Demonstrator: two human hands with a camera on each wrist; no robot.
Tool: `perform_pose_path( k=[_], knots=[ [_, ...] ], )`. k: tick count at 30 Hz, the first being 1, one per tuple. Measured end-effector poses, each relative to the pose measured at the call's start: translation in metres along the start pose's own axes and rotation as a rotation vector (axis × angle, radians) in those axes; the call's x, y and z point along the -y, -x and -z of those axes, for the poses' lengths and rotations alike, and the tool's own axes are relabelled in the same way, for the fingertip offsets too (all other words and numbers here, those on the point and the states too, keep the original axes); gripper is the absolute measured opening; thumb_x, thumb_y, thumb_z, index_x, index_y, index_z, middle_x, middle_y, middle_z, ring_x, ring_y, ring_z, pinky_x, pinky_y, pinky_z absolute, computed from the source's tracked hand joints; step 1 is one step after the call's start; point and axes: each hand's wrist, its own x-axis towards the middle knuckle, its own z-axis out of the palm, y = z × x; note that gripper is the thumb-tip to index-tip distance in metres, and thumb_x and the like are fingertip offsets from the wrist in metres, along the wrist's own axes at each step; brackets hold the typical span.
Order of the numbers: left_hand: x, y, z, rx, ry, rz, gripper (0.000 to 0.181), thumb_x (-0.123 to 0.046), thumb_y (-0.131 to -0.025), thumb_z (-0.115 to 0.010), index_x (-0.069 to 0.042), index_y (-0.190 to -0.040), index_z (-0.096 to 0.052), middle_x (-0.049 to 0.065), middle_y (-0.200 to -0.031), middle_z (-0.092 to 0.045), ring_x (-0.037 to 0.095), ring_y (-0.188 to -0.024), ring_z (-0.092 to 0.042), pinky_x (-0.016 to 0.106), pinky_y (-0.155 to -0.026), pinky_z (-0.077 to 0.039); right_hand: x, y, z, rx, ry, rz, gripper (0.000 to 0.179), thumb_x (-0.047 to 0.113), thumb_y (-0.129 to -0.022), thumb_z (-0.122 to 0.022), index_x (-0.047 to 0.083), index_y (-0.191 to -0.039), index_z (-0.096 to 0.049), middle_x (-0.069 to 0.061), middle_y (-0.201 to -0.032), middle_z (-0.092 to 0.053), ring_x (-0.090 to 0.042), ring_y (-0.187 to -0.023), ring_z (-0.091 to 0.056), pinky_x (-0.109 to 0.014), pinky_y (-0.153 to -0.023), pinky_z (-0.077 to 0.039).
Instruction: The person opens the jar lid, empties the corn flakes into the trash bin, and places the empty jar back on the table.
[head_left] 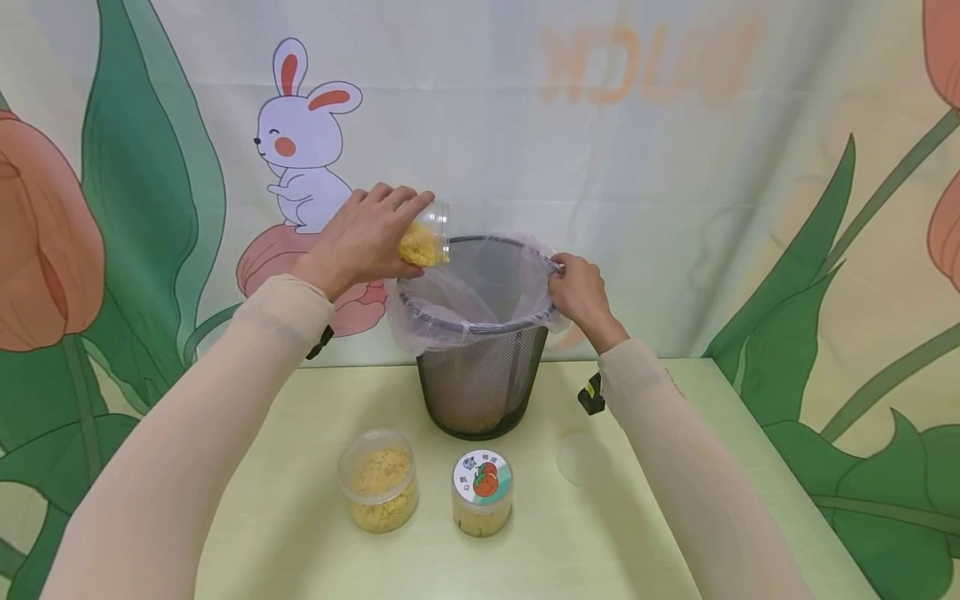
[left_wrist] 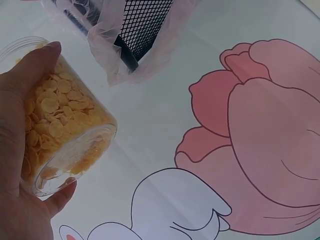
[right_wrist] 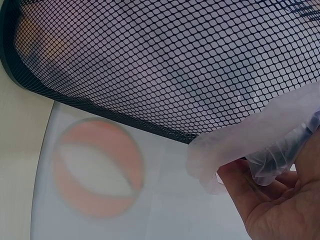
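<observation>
We have our left hand [head_left: 367, 233] wrapped round a clear jar [head_left: 427, 237] of yellow flakes [left_wrist: 57, 107], raised beside the upper left rim of a mesh bin [head_left: 480, 379]. The jar is tipped on its side, its long axis roughly level, its mouth pointing right toward the bin. Our right hand [head_left: 581, 287] grips the liner [head_left: 412, 329] at the bin's right rim. The bin stands upright by the counter's [head_left: 300, 467] far edge; nearer us are an uncovered tub [head_left: 381, 510] of flakes and an upright lidded jar [head_left: 482, 500].
</observation>
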Motion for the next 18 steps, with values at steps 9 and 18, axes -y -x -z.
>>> perform_pose_path(
  k=[9, 18],
  knots=[
    [-0.0032, -0.0013, 0.0028, -0.006, -0.024, -0.019, 0.101, -0.044, -0.072, -0.084, -0.014, -0.153, -0.031, 0.014, -0.147, -0.045, 0.038, -0.131, -0.042, 0.059, -0.105, -0.04, 0.0004, 0.0002, 0.0009, 0.001, -0.003, 0.004, 0.048, 0.01, -0.094, -0.04, 0.006, -0.14, -0.053, -0.017, -0.125, -0.066, -0.026, -0.087, -0.061, -0.037, -0.074, -0.05],
    [-0.0044, -0.0027, 0.004, -0.011, -0.036, -0.035, 0.101, -0.044, -0.071, -0.085, -0.014, -0.151, -0.032, 0.013, -0.145, -0.047, 0.039, -0.13, -0.043, 0.059, -0.103, -0.041, 0.0, 0.0006, -0.0002, 0.009, -0.001, -0.008, 0.048, 0.011, -0.094, -0.041, 0.007, -0.141, -0.052, -0.015, -0.122, -0.067, -0.024, -0.083, -0.06, -0.033, -0.068, -0.047]
  ],
)
